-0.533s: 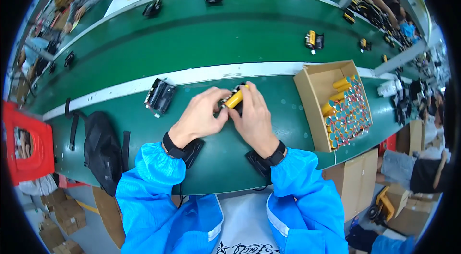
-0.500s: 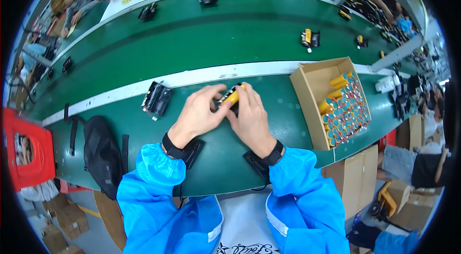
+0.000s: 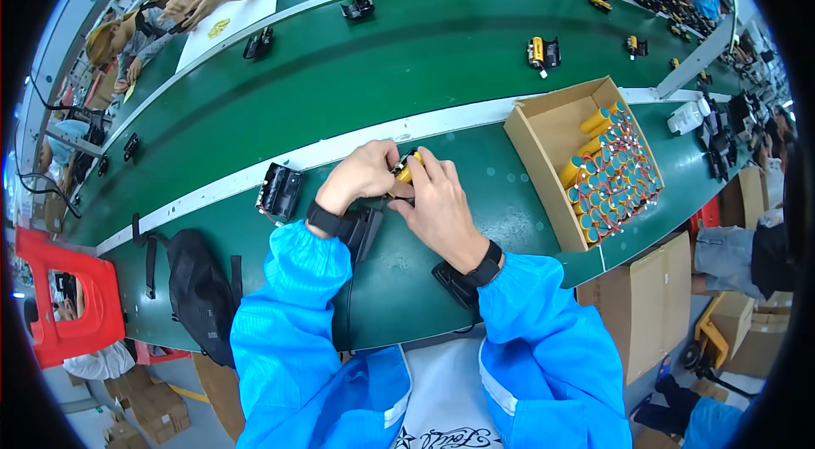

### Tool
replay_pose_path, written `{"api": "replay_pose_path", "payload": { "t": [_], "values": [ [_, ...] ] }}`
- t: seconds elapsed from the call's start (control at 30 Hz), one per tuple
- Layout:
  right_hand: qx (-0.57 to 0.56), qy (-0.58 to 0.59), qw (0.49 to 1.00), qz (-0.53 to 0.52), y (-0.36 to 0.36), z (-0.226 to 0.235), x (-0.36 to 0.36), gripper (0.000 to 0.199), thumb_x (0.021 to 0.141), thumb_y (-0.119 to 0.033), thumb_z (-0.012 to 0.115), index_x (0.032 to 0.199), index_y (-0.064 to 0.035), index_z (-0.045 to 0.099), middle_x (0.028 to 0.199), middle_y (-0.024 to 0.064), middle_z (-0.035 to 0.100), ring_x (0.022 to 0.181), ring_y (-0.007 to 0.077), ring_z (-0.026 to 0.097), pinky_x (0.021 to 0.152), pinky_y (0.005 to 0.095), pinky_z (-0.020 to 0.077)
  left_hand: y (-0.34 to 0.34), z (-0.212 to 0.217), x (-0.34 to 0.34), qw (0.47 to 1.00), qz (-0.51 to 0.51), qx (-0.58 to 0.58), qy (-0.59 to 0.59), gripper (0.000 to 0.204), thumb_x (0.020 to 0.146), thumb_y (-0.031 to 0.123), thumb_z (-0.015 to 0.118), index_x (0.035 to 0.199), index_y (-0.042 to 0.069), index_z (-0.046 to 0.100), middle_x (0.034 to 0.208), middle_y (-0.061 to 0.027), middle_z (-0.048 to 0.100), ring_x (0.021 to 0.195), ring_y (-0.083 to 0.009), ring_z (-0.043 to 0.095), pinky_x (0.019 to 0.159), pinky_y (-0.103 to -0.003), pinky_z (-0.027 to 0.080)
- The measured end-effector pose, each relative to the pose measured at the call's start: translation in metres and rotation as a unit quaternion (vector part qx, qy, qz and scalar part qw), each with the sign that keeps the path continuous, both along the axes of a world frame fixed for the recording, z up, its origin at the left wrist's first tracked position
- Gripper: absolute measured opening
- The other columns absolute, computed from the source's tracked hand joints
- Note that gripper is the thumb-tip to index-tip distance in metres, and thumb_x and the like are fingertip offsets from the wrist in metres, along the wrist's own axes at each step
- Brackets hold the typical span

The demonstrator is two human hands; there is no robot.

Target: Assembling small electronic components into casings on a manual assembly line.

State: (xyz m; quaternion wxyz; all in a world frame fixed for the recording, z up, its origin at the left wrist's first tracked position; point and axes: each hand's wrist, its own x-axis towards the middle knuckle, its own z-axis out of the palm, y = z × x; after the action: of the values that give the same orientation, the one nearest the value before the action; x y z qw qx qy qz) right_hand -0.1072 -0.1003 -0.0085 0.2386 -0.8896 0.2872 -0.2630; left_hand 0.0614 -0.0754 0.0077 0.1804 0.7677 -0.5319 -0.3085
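Two hands work at the middle of the green desk [image 3: 255, 118]. The left hand [image 3: 361, 177] and the right hand [image 3: 437, 207] are both closed around one small black holder with a yellow cylindrical cell [image 3: 404, 171] in it, gripping it between their fingertips just above the desk surface. Only the yellow end of the cell and a bit of black casing show between the fingers; the rest is hidden by the hands.

At nine o'clock from the hands lies one more black holder [image 3: 279, 191], by itself near the white stripe. At three o'clock stands one open cardboard box [image 3: 543, 122], its lower half packed with many yellow cells with teal ends, too many to count surely. On the far belt, at about one o'clock, sits one black holder with a yellow cell [image 3: 543, 53]; at eleven o'clock lie two further black holders [image 3: 258, 44], well apart. One black bag [image 3: 199, 292] hangs at eight o'clock, beside one red stool [image 3: 59, 305].
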Motion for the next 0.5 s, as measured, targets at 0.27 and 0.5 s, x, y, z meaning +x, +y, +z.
{"api": "replay_pose_path", "payload": {
  "t": [0.27,0.5],
  "values": [
    [-0.019,-0.057,0.997,0.048,-0.036,0.028,-0.046,0.047,0.072,-0.012,0.079,0.114,0.0002,0.063,0.124,0.0202,0.06,0.111,0.0393,0.057,0.091,0.043,0.0509,0.006,0.006,-0.004,0.993,0.007,0.013,0.114,0.041,0.062,0.02,0.09,0.081,0.004,0.057,0.067,0.0014,0.053,0.061,-0.0091,0.051,0.052,-0.026,0.038],
    [-0.135,0.15,0.962,-0.181,-0.188,0.109,-0.165,0.033,0.076,-0.012,0.069,0.108,-0.0033,0.069,0.103,0.0168,0.069,0.102,0.0368,0.062,0.09,0.0431,0.0501,-0.015,0.017,0.017,1.0,0.004,-0.015,0.005,0.043,0.063,0.031,0.088,0.077,0.0,0.061,0.065,-0.007,0.057,0.058,-0.0179,0.051,0.055,-0.035,0.044]
  ]
}}
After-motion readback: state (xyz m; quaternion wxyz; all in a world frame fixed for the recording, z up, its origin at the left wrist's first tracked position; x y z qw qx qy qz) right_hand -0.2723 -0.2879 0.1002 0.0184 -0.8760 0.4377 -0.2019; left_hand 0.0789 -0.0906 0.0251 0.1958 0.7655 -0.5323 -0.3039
